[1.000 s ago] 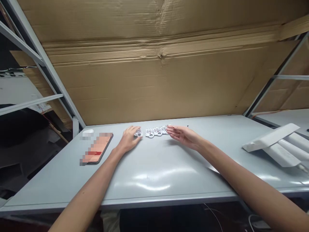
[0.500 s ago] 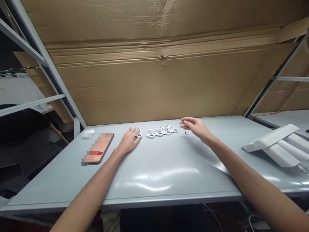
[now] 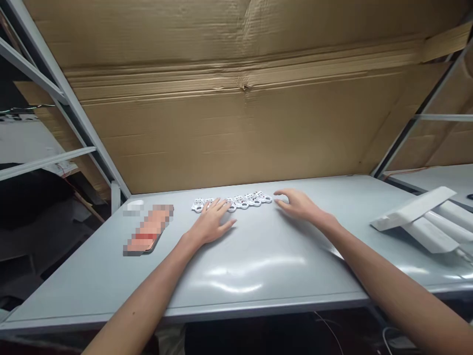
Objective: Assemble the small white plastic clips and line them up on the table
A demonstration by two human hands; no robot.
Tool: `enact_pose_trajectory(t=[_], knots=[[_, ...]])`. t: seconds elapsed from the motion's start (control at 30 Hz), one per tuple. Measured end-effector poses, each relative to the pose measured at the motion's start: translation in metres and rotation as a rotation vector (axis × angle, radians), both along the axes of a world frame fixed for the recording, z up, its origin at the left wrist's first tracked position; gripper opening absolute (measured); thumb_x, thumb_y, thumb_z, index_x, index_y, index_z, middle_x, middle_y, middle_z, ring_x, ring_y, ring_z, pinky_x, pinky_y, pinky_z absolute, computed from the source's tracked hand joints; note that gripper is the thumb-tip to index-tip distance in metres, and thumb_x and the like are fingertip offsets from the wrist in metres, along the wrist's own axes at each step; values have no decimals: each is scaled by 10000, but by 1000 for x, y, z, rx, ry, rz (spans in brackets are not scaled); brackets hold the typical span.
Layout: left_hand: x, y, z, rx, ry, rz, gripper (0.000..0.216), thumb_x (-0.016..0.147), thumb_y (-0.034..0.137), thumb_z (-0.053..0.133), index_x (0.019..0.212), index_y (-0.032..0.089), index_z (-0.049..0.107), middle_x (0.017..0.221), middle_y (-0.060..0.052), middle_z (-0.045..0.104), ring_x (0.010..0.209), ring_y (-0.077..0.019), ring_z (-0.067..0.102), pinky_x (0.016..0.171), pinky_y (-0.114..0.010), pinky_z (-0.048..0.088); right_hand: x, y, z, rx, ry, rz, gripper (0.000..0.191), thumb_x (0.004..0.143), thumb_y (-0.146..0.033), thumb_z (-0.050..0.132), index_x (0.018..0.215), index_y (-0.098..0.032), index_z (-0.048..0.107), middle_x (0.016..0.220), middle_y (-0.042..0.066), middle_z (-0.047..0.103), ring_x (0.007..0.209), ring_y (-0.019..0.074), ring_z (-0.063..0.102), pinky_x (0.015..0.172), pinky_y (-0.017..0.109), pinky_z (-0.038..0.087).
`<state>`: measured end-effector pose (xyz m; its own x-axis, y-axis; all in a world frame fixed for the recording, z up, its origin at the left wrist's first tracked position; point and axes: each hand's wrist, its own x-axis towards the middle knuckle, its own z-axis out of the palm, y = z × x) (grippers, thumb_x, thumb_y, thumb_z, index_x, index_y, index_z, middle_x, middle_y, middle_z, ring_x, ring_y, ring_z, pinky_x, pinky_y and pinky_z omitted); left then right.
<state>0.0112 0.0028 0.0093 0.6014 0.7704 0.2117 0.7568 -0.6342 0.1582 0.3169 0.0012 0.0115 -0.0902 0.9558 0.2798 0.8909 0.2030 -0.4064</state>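
Several small white flat parts [image 3: 242, 202], each with a ring at one end, lie in a row along the back of the table. My left hand [image 3: 213, 222] reaches over the left half of the row with its fingers spread, hiding some of the parts; whether the fingertips press on them I cannot tell. Beyond the row's right end is my right hand [image 3: 300, 206], thumb and forefinger apart with nothing seen between them.
A phone [image 3: 150, 230], partly blurred, lies at the left of the grey table [image 3: 244, 276], near a small white object [image 3: 136, 205]. White long-shaped pieces [image 3: 424, 217] rest at the right. A cardboard wall [image 3: 236, 133] closes off the back.
My left hand has shifted right along the row and spread its fingers, uncovering parts at the left end. The right hand has lowered slightly, and a tiny dark red bit there is out of sight.
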Motion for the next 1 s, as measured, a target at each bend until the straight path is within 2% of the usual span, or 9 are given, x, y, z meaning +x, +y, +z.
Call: enact_pose_trajectory(t=[0.13,0.3,0.37,0.43,0.53,0.6,0.7,0.83,1.0], knots=[[4,-7,0,16,47,-66,455,995,442,435,1385,218,502,1475,-92,482,1405,-304,366,1180,-561,162,-34,-15,0,55,47,391,296,949,-331,481,1155,-225,665,1173,88,698,1052,263,647,910,409,504],[2,-18,4,90,-22,-138,284,968,326,511,1208,222,621,1229,-66,677,1151,-255,603,1083,-469,371,-60,-24,-6,82,10,619,253,962,-280,479,1115,-208,668,1110,104,702,1005,251,642,877,397,504],[5,-22,6,113,-65,-136,248,960,319,522,1150,225,650,1137,-61,712,1063,-251,639,986,-422,459,-61,-25,-5,78,3,636,247,964,-267,477,1117,-203,660,1107,103,699,997,247,637,868,393,503],[9,-22,6,151,-118,-112,250,951,321,535,1146,221,654,1149,-71,702,1067,-254,636,953,-406,485,-59,-26,-2,54,-4,620,249,973,-275,468,1122,-205,654,1088,95,704,960,241,641,849,392,505],[11,-18,2,180,-141,-73,373,921,353,581,1249,176,601,1325,-131,601,1234,-291,545,1045,-448,434,-57,-27,0,40,-6,601,263,982,-298,463,1143,-210,650,1098,97,705,951,242,644,849,402,505],[9,-14,-2,145,-105,-45,491,899,410,612,1304,137,563,1447,-181,481,1363,-339,416,1108,-495,367,-57,-27,-1,56,-6,600,274,982,-311,468,1168,-213,643,1120,104,699,980,249,640,867,414,503],[6,-11,-5,59,-64,-34,562,891,486,611,1328,138,552,1533,-183,362,1449,-373,254,1149,-543,293,-58,-26,-5,92,-1,612,280,977,-312,481,1192,-216,633,1139,107,688,1012,252,631,885,424,502],[4,-17,0,26,-60,-80,550,877,526,612,1283,157,587,1508,-165,410,1450,-376,249,1158,-557,272,-60,-23,-8,131,22,659,239,972,-285,494,1126,-202,656,1086,107,695,988,244,630,870,417,510],[-3,-24,14,-14,-6,-171,494,872,472,630,1283,201,584,1419,-130,516,1401,-353,357,1125,-516,345,-61,-26,-4,135,39,699,207,950,-270,533,1086,-197,670,1106,101,693,1016,236,633,893,403,509]])
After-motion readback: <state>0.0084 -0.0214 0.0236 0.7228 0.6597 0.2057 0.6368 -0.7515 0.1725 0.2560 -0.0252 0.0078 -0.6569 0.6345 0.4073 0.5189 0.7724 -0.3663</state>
